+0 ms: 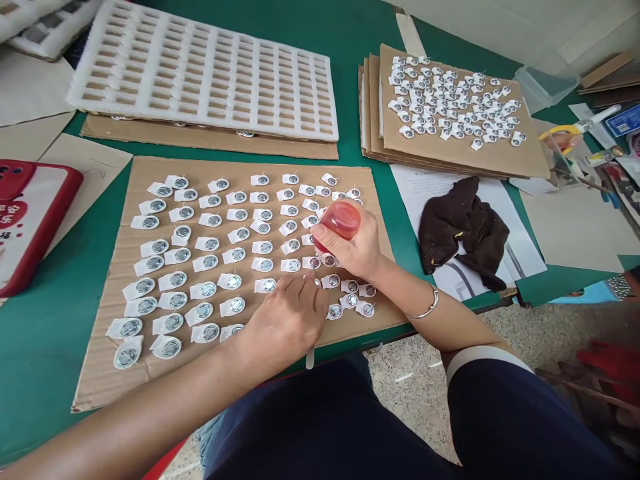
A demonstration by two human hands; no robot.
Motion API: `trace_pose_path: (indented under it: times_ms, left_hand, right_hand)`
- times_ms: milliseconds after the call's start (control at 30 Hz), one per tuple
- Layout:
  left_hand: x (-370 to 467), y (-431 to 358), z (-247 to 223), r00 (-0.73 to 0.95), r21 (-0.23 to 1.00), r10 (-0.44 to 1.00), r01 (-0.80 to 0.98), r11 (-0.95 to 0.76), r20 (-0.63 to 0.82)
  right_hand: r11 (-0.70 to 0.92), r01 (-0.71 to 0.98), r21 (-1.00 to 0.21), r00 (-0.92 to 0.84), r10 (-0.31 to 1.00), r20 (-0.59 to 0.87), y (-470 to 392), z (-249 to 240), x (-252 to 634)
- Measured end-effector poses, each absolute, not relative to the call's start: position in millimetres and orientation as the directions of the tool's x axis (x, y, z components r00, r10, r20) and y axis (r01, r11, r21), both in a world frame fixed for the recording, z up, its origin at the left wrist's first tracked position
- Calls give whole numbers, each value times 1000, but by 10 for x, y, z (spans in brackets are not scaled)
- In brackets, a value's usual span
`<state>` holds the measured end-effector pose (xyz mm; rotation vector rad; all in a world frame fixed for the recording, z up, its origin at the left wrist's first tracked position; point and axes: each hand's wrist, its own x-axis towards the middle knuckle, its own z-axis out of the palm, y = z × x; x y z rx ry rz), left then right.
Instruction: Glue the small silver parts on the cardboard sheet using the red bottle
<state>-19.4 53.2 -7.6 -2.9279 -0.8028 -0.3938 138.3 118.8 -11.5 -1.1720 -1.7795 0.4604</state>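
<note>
My right hand [364,245] is wrapped around a translucent red squeeze bottle [341,219], its thin tip pointing down. Beneath the tip lies one of the small round silver discs with white tabs. Just nearer to me, my left hand [295,310] is closed, knuckles up, over the lower part of the cardboard sheet [100,360]. A thin pale tool with a rounded end [310,359] sticks out below it; its working end is hidden. Rows of silver discs on white tabs [203,311] cover the cardboard on both sides of my hands.
Behind the sheet lies a white foam tray [200,80] with rectangular slots. At the back right, stacked cardboard [370,127] carries many similar discs. A dark brown cloth [463,227] rests on printed paper at right. A red-cased phone [37,220] is at left; yellow-handled scissors [565,130] lie right.
</note>
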Motion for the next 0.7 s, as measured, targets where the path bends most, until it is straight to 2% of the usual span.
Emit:
trace_pose_path:
  times_ms: [500,600,700]
  left_hand:
    - [-227,570,-28,805,102,509,503,-858,306]
    - [-243,588,29,790,195,553,518,-833,263]
    - [-271,615,64,763,355,622,541,-762,175]
  right_hand:
    - [470,519,-714,-151,872,465,1165,-122,1411]
    - [499,492,-714,-173,860,481,1159,-121,1412]
    - [521,464,-717,-193,849,492,1160,-119,1409]
